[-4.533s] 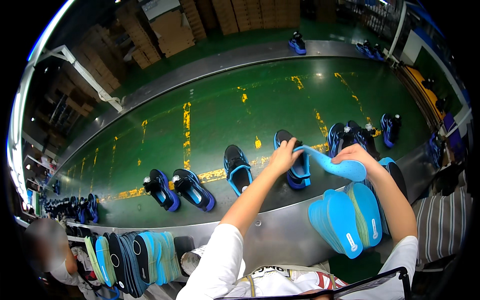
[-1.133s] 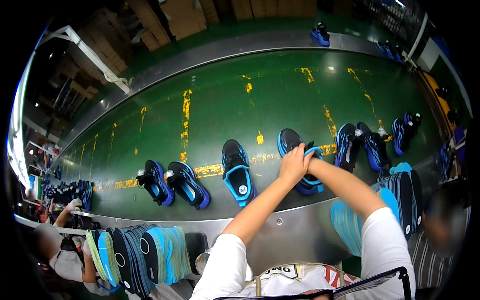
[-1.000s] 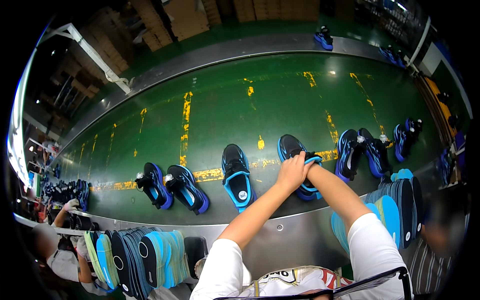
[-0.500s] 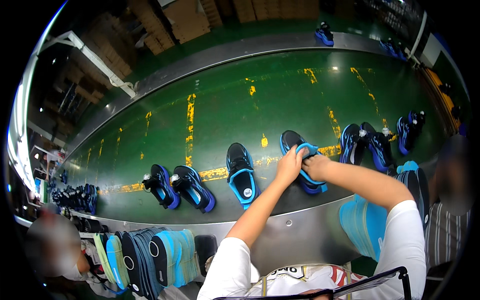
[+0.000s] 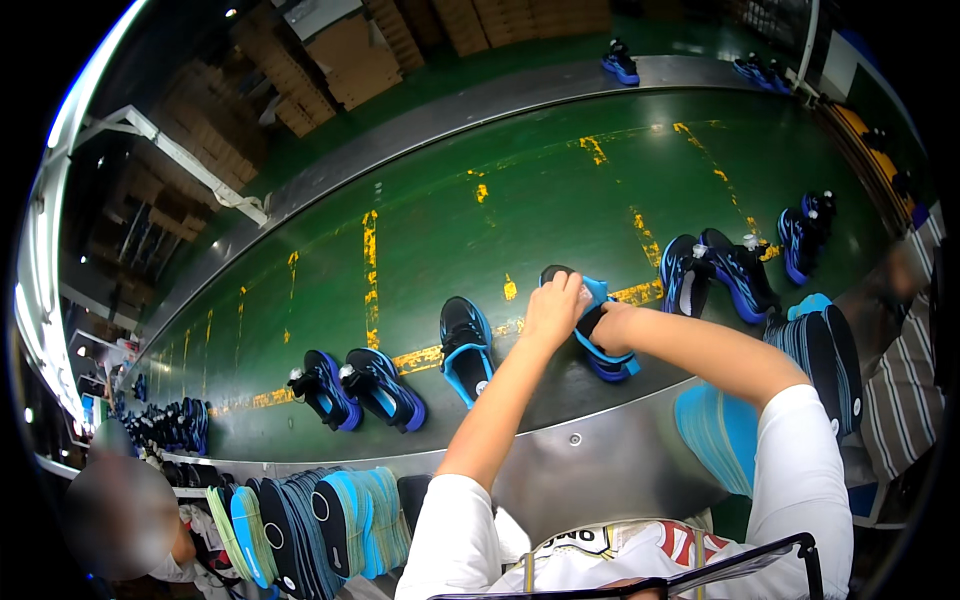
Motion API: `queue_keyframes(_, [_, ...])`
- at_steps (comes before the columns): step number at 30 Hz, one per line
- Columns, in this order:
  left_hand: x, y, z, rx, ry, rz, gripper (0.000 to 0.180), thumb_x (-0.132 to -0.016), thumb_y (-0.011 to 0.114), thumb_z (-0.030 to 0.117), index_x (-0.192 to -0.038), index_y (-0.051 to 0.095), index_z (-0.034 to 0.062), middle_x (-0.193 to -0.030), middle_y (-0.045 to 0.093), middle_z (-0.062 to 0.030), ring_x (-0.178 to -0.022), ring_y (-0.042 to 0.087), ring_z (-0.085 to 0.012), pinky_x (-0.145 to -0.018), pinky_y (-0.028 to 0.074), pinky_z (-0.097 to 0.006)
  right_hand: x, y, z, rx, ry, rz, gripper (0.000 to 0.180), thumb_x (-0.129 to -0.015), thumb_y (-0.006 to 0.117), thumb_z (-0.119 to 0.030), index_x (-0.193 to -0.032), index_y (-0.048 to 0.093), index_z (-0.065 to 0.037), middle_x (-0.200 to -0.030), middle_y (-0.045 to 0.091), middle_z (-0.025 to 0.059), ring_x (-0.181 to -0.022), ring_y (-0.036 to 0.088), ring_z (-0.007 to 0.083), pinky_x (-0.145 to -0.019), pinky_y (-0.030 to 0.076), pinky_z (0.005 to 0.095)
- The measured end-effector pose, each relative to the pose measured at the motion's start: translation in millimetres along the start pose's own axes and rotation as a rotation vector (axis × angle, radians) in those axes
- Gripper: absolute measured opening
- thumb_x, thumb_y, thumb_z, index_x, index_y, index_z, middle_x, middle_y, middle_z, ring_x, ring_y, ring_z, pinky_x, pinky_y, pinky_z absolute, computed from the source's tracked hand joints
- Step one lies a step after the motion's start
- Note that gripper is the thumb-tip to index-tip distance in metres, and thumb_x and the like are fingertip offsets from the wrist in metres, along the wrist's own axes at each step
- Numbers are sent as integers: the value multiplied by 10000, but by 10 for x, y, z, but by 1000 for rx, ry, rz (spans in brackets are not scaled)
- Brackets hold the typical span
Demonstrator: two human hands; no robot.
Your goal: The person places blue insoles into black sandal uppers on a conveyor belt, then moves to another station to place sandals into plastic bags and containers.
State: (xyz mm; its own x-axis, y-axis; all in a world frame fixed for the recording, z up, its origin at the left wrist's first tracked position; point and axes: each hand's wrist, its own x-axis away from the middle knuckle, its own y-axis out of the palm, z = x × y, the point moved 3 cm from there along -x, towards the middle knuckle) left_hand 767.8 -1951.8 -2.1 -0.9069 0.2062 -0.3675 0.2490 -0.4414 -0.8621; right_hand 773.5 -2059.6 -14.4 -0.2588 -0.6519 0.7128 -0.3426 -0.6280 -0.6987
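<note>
A black-and-blue sports shoe [image 5: 608, 368] rests on the green belt in front of me, toe pointing away. My left hand [image 5: 556, 308] is closed at its front, fingers pinching beside a bright blue flap [image 5: 595, 292] that looks like the shoe's tongue lining. Inside the shoe's opening are the fingers of my right hand [image 5: 614, 328], so their pose is hidden. To the left stands another shoe [image 5: 466, 345] with blue lining and a round white label inside; its heel lies partly behind my left forearm.
A pair of shoes [image 5: 384, 388] stands farther left, and more shoes [image 5: 738, 275] stand at right. Stacked insoles [image 5: 345, 520] hang at the lower left, with blue insoles [image 5: 715, 430] near my right arm. A metal edge [image 5: 560, 470] runs before me. People are at both sides.
The view has shifted slightly. My left hand has moved up over the front of the shoe, while my right fingers stay in its opening. The blue flap appears more upright.
</note>
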Motion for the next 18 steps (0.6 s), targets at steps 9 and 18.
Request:
queue_keyframes(9, [-22, 140, 16, -242, 73, -261, 275, -777, 506, 290, -867, 436, 40, -789, 479, -125, -650, 560, -289, -552, 457, -389, 30, 39, -175, -346, 143, -25, 548, -702, 414, -475, -898, 616, -5, -922, 592, 148, -989, 510, 206, -1008, 134, 350])
queue_keyframes(18, [-8, 235, 40, -592, 330, -320, 120, -728, 499, 186, -785, 490, 81, -727, 526, -95, -605, 578, -243, -507, 434, -352, 1414, 184, -233, -502, -27, 725, 401, -729, 525, -248, -1069, 485, -37, -940, 554, 135, -953, 500, 279, -912, 297, 403])
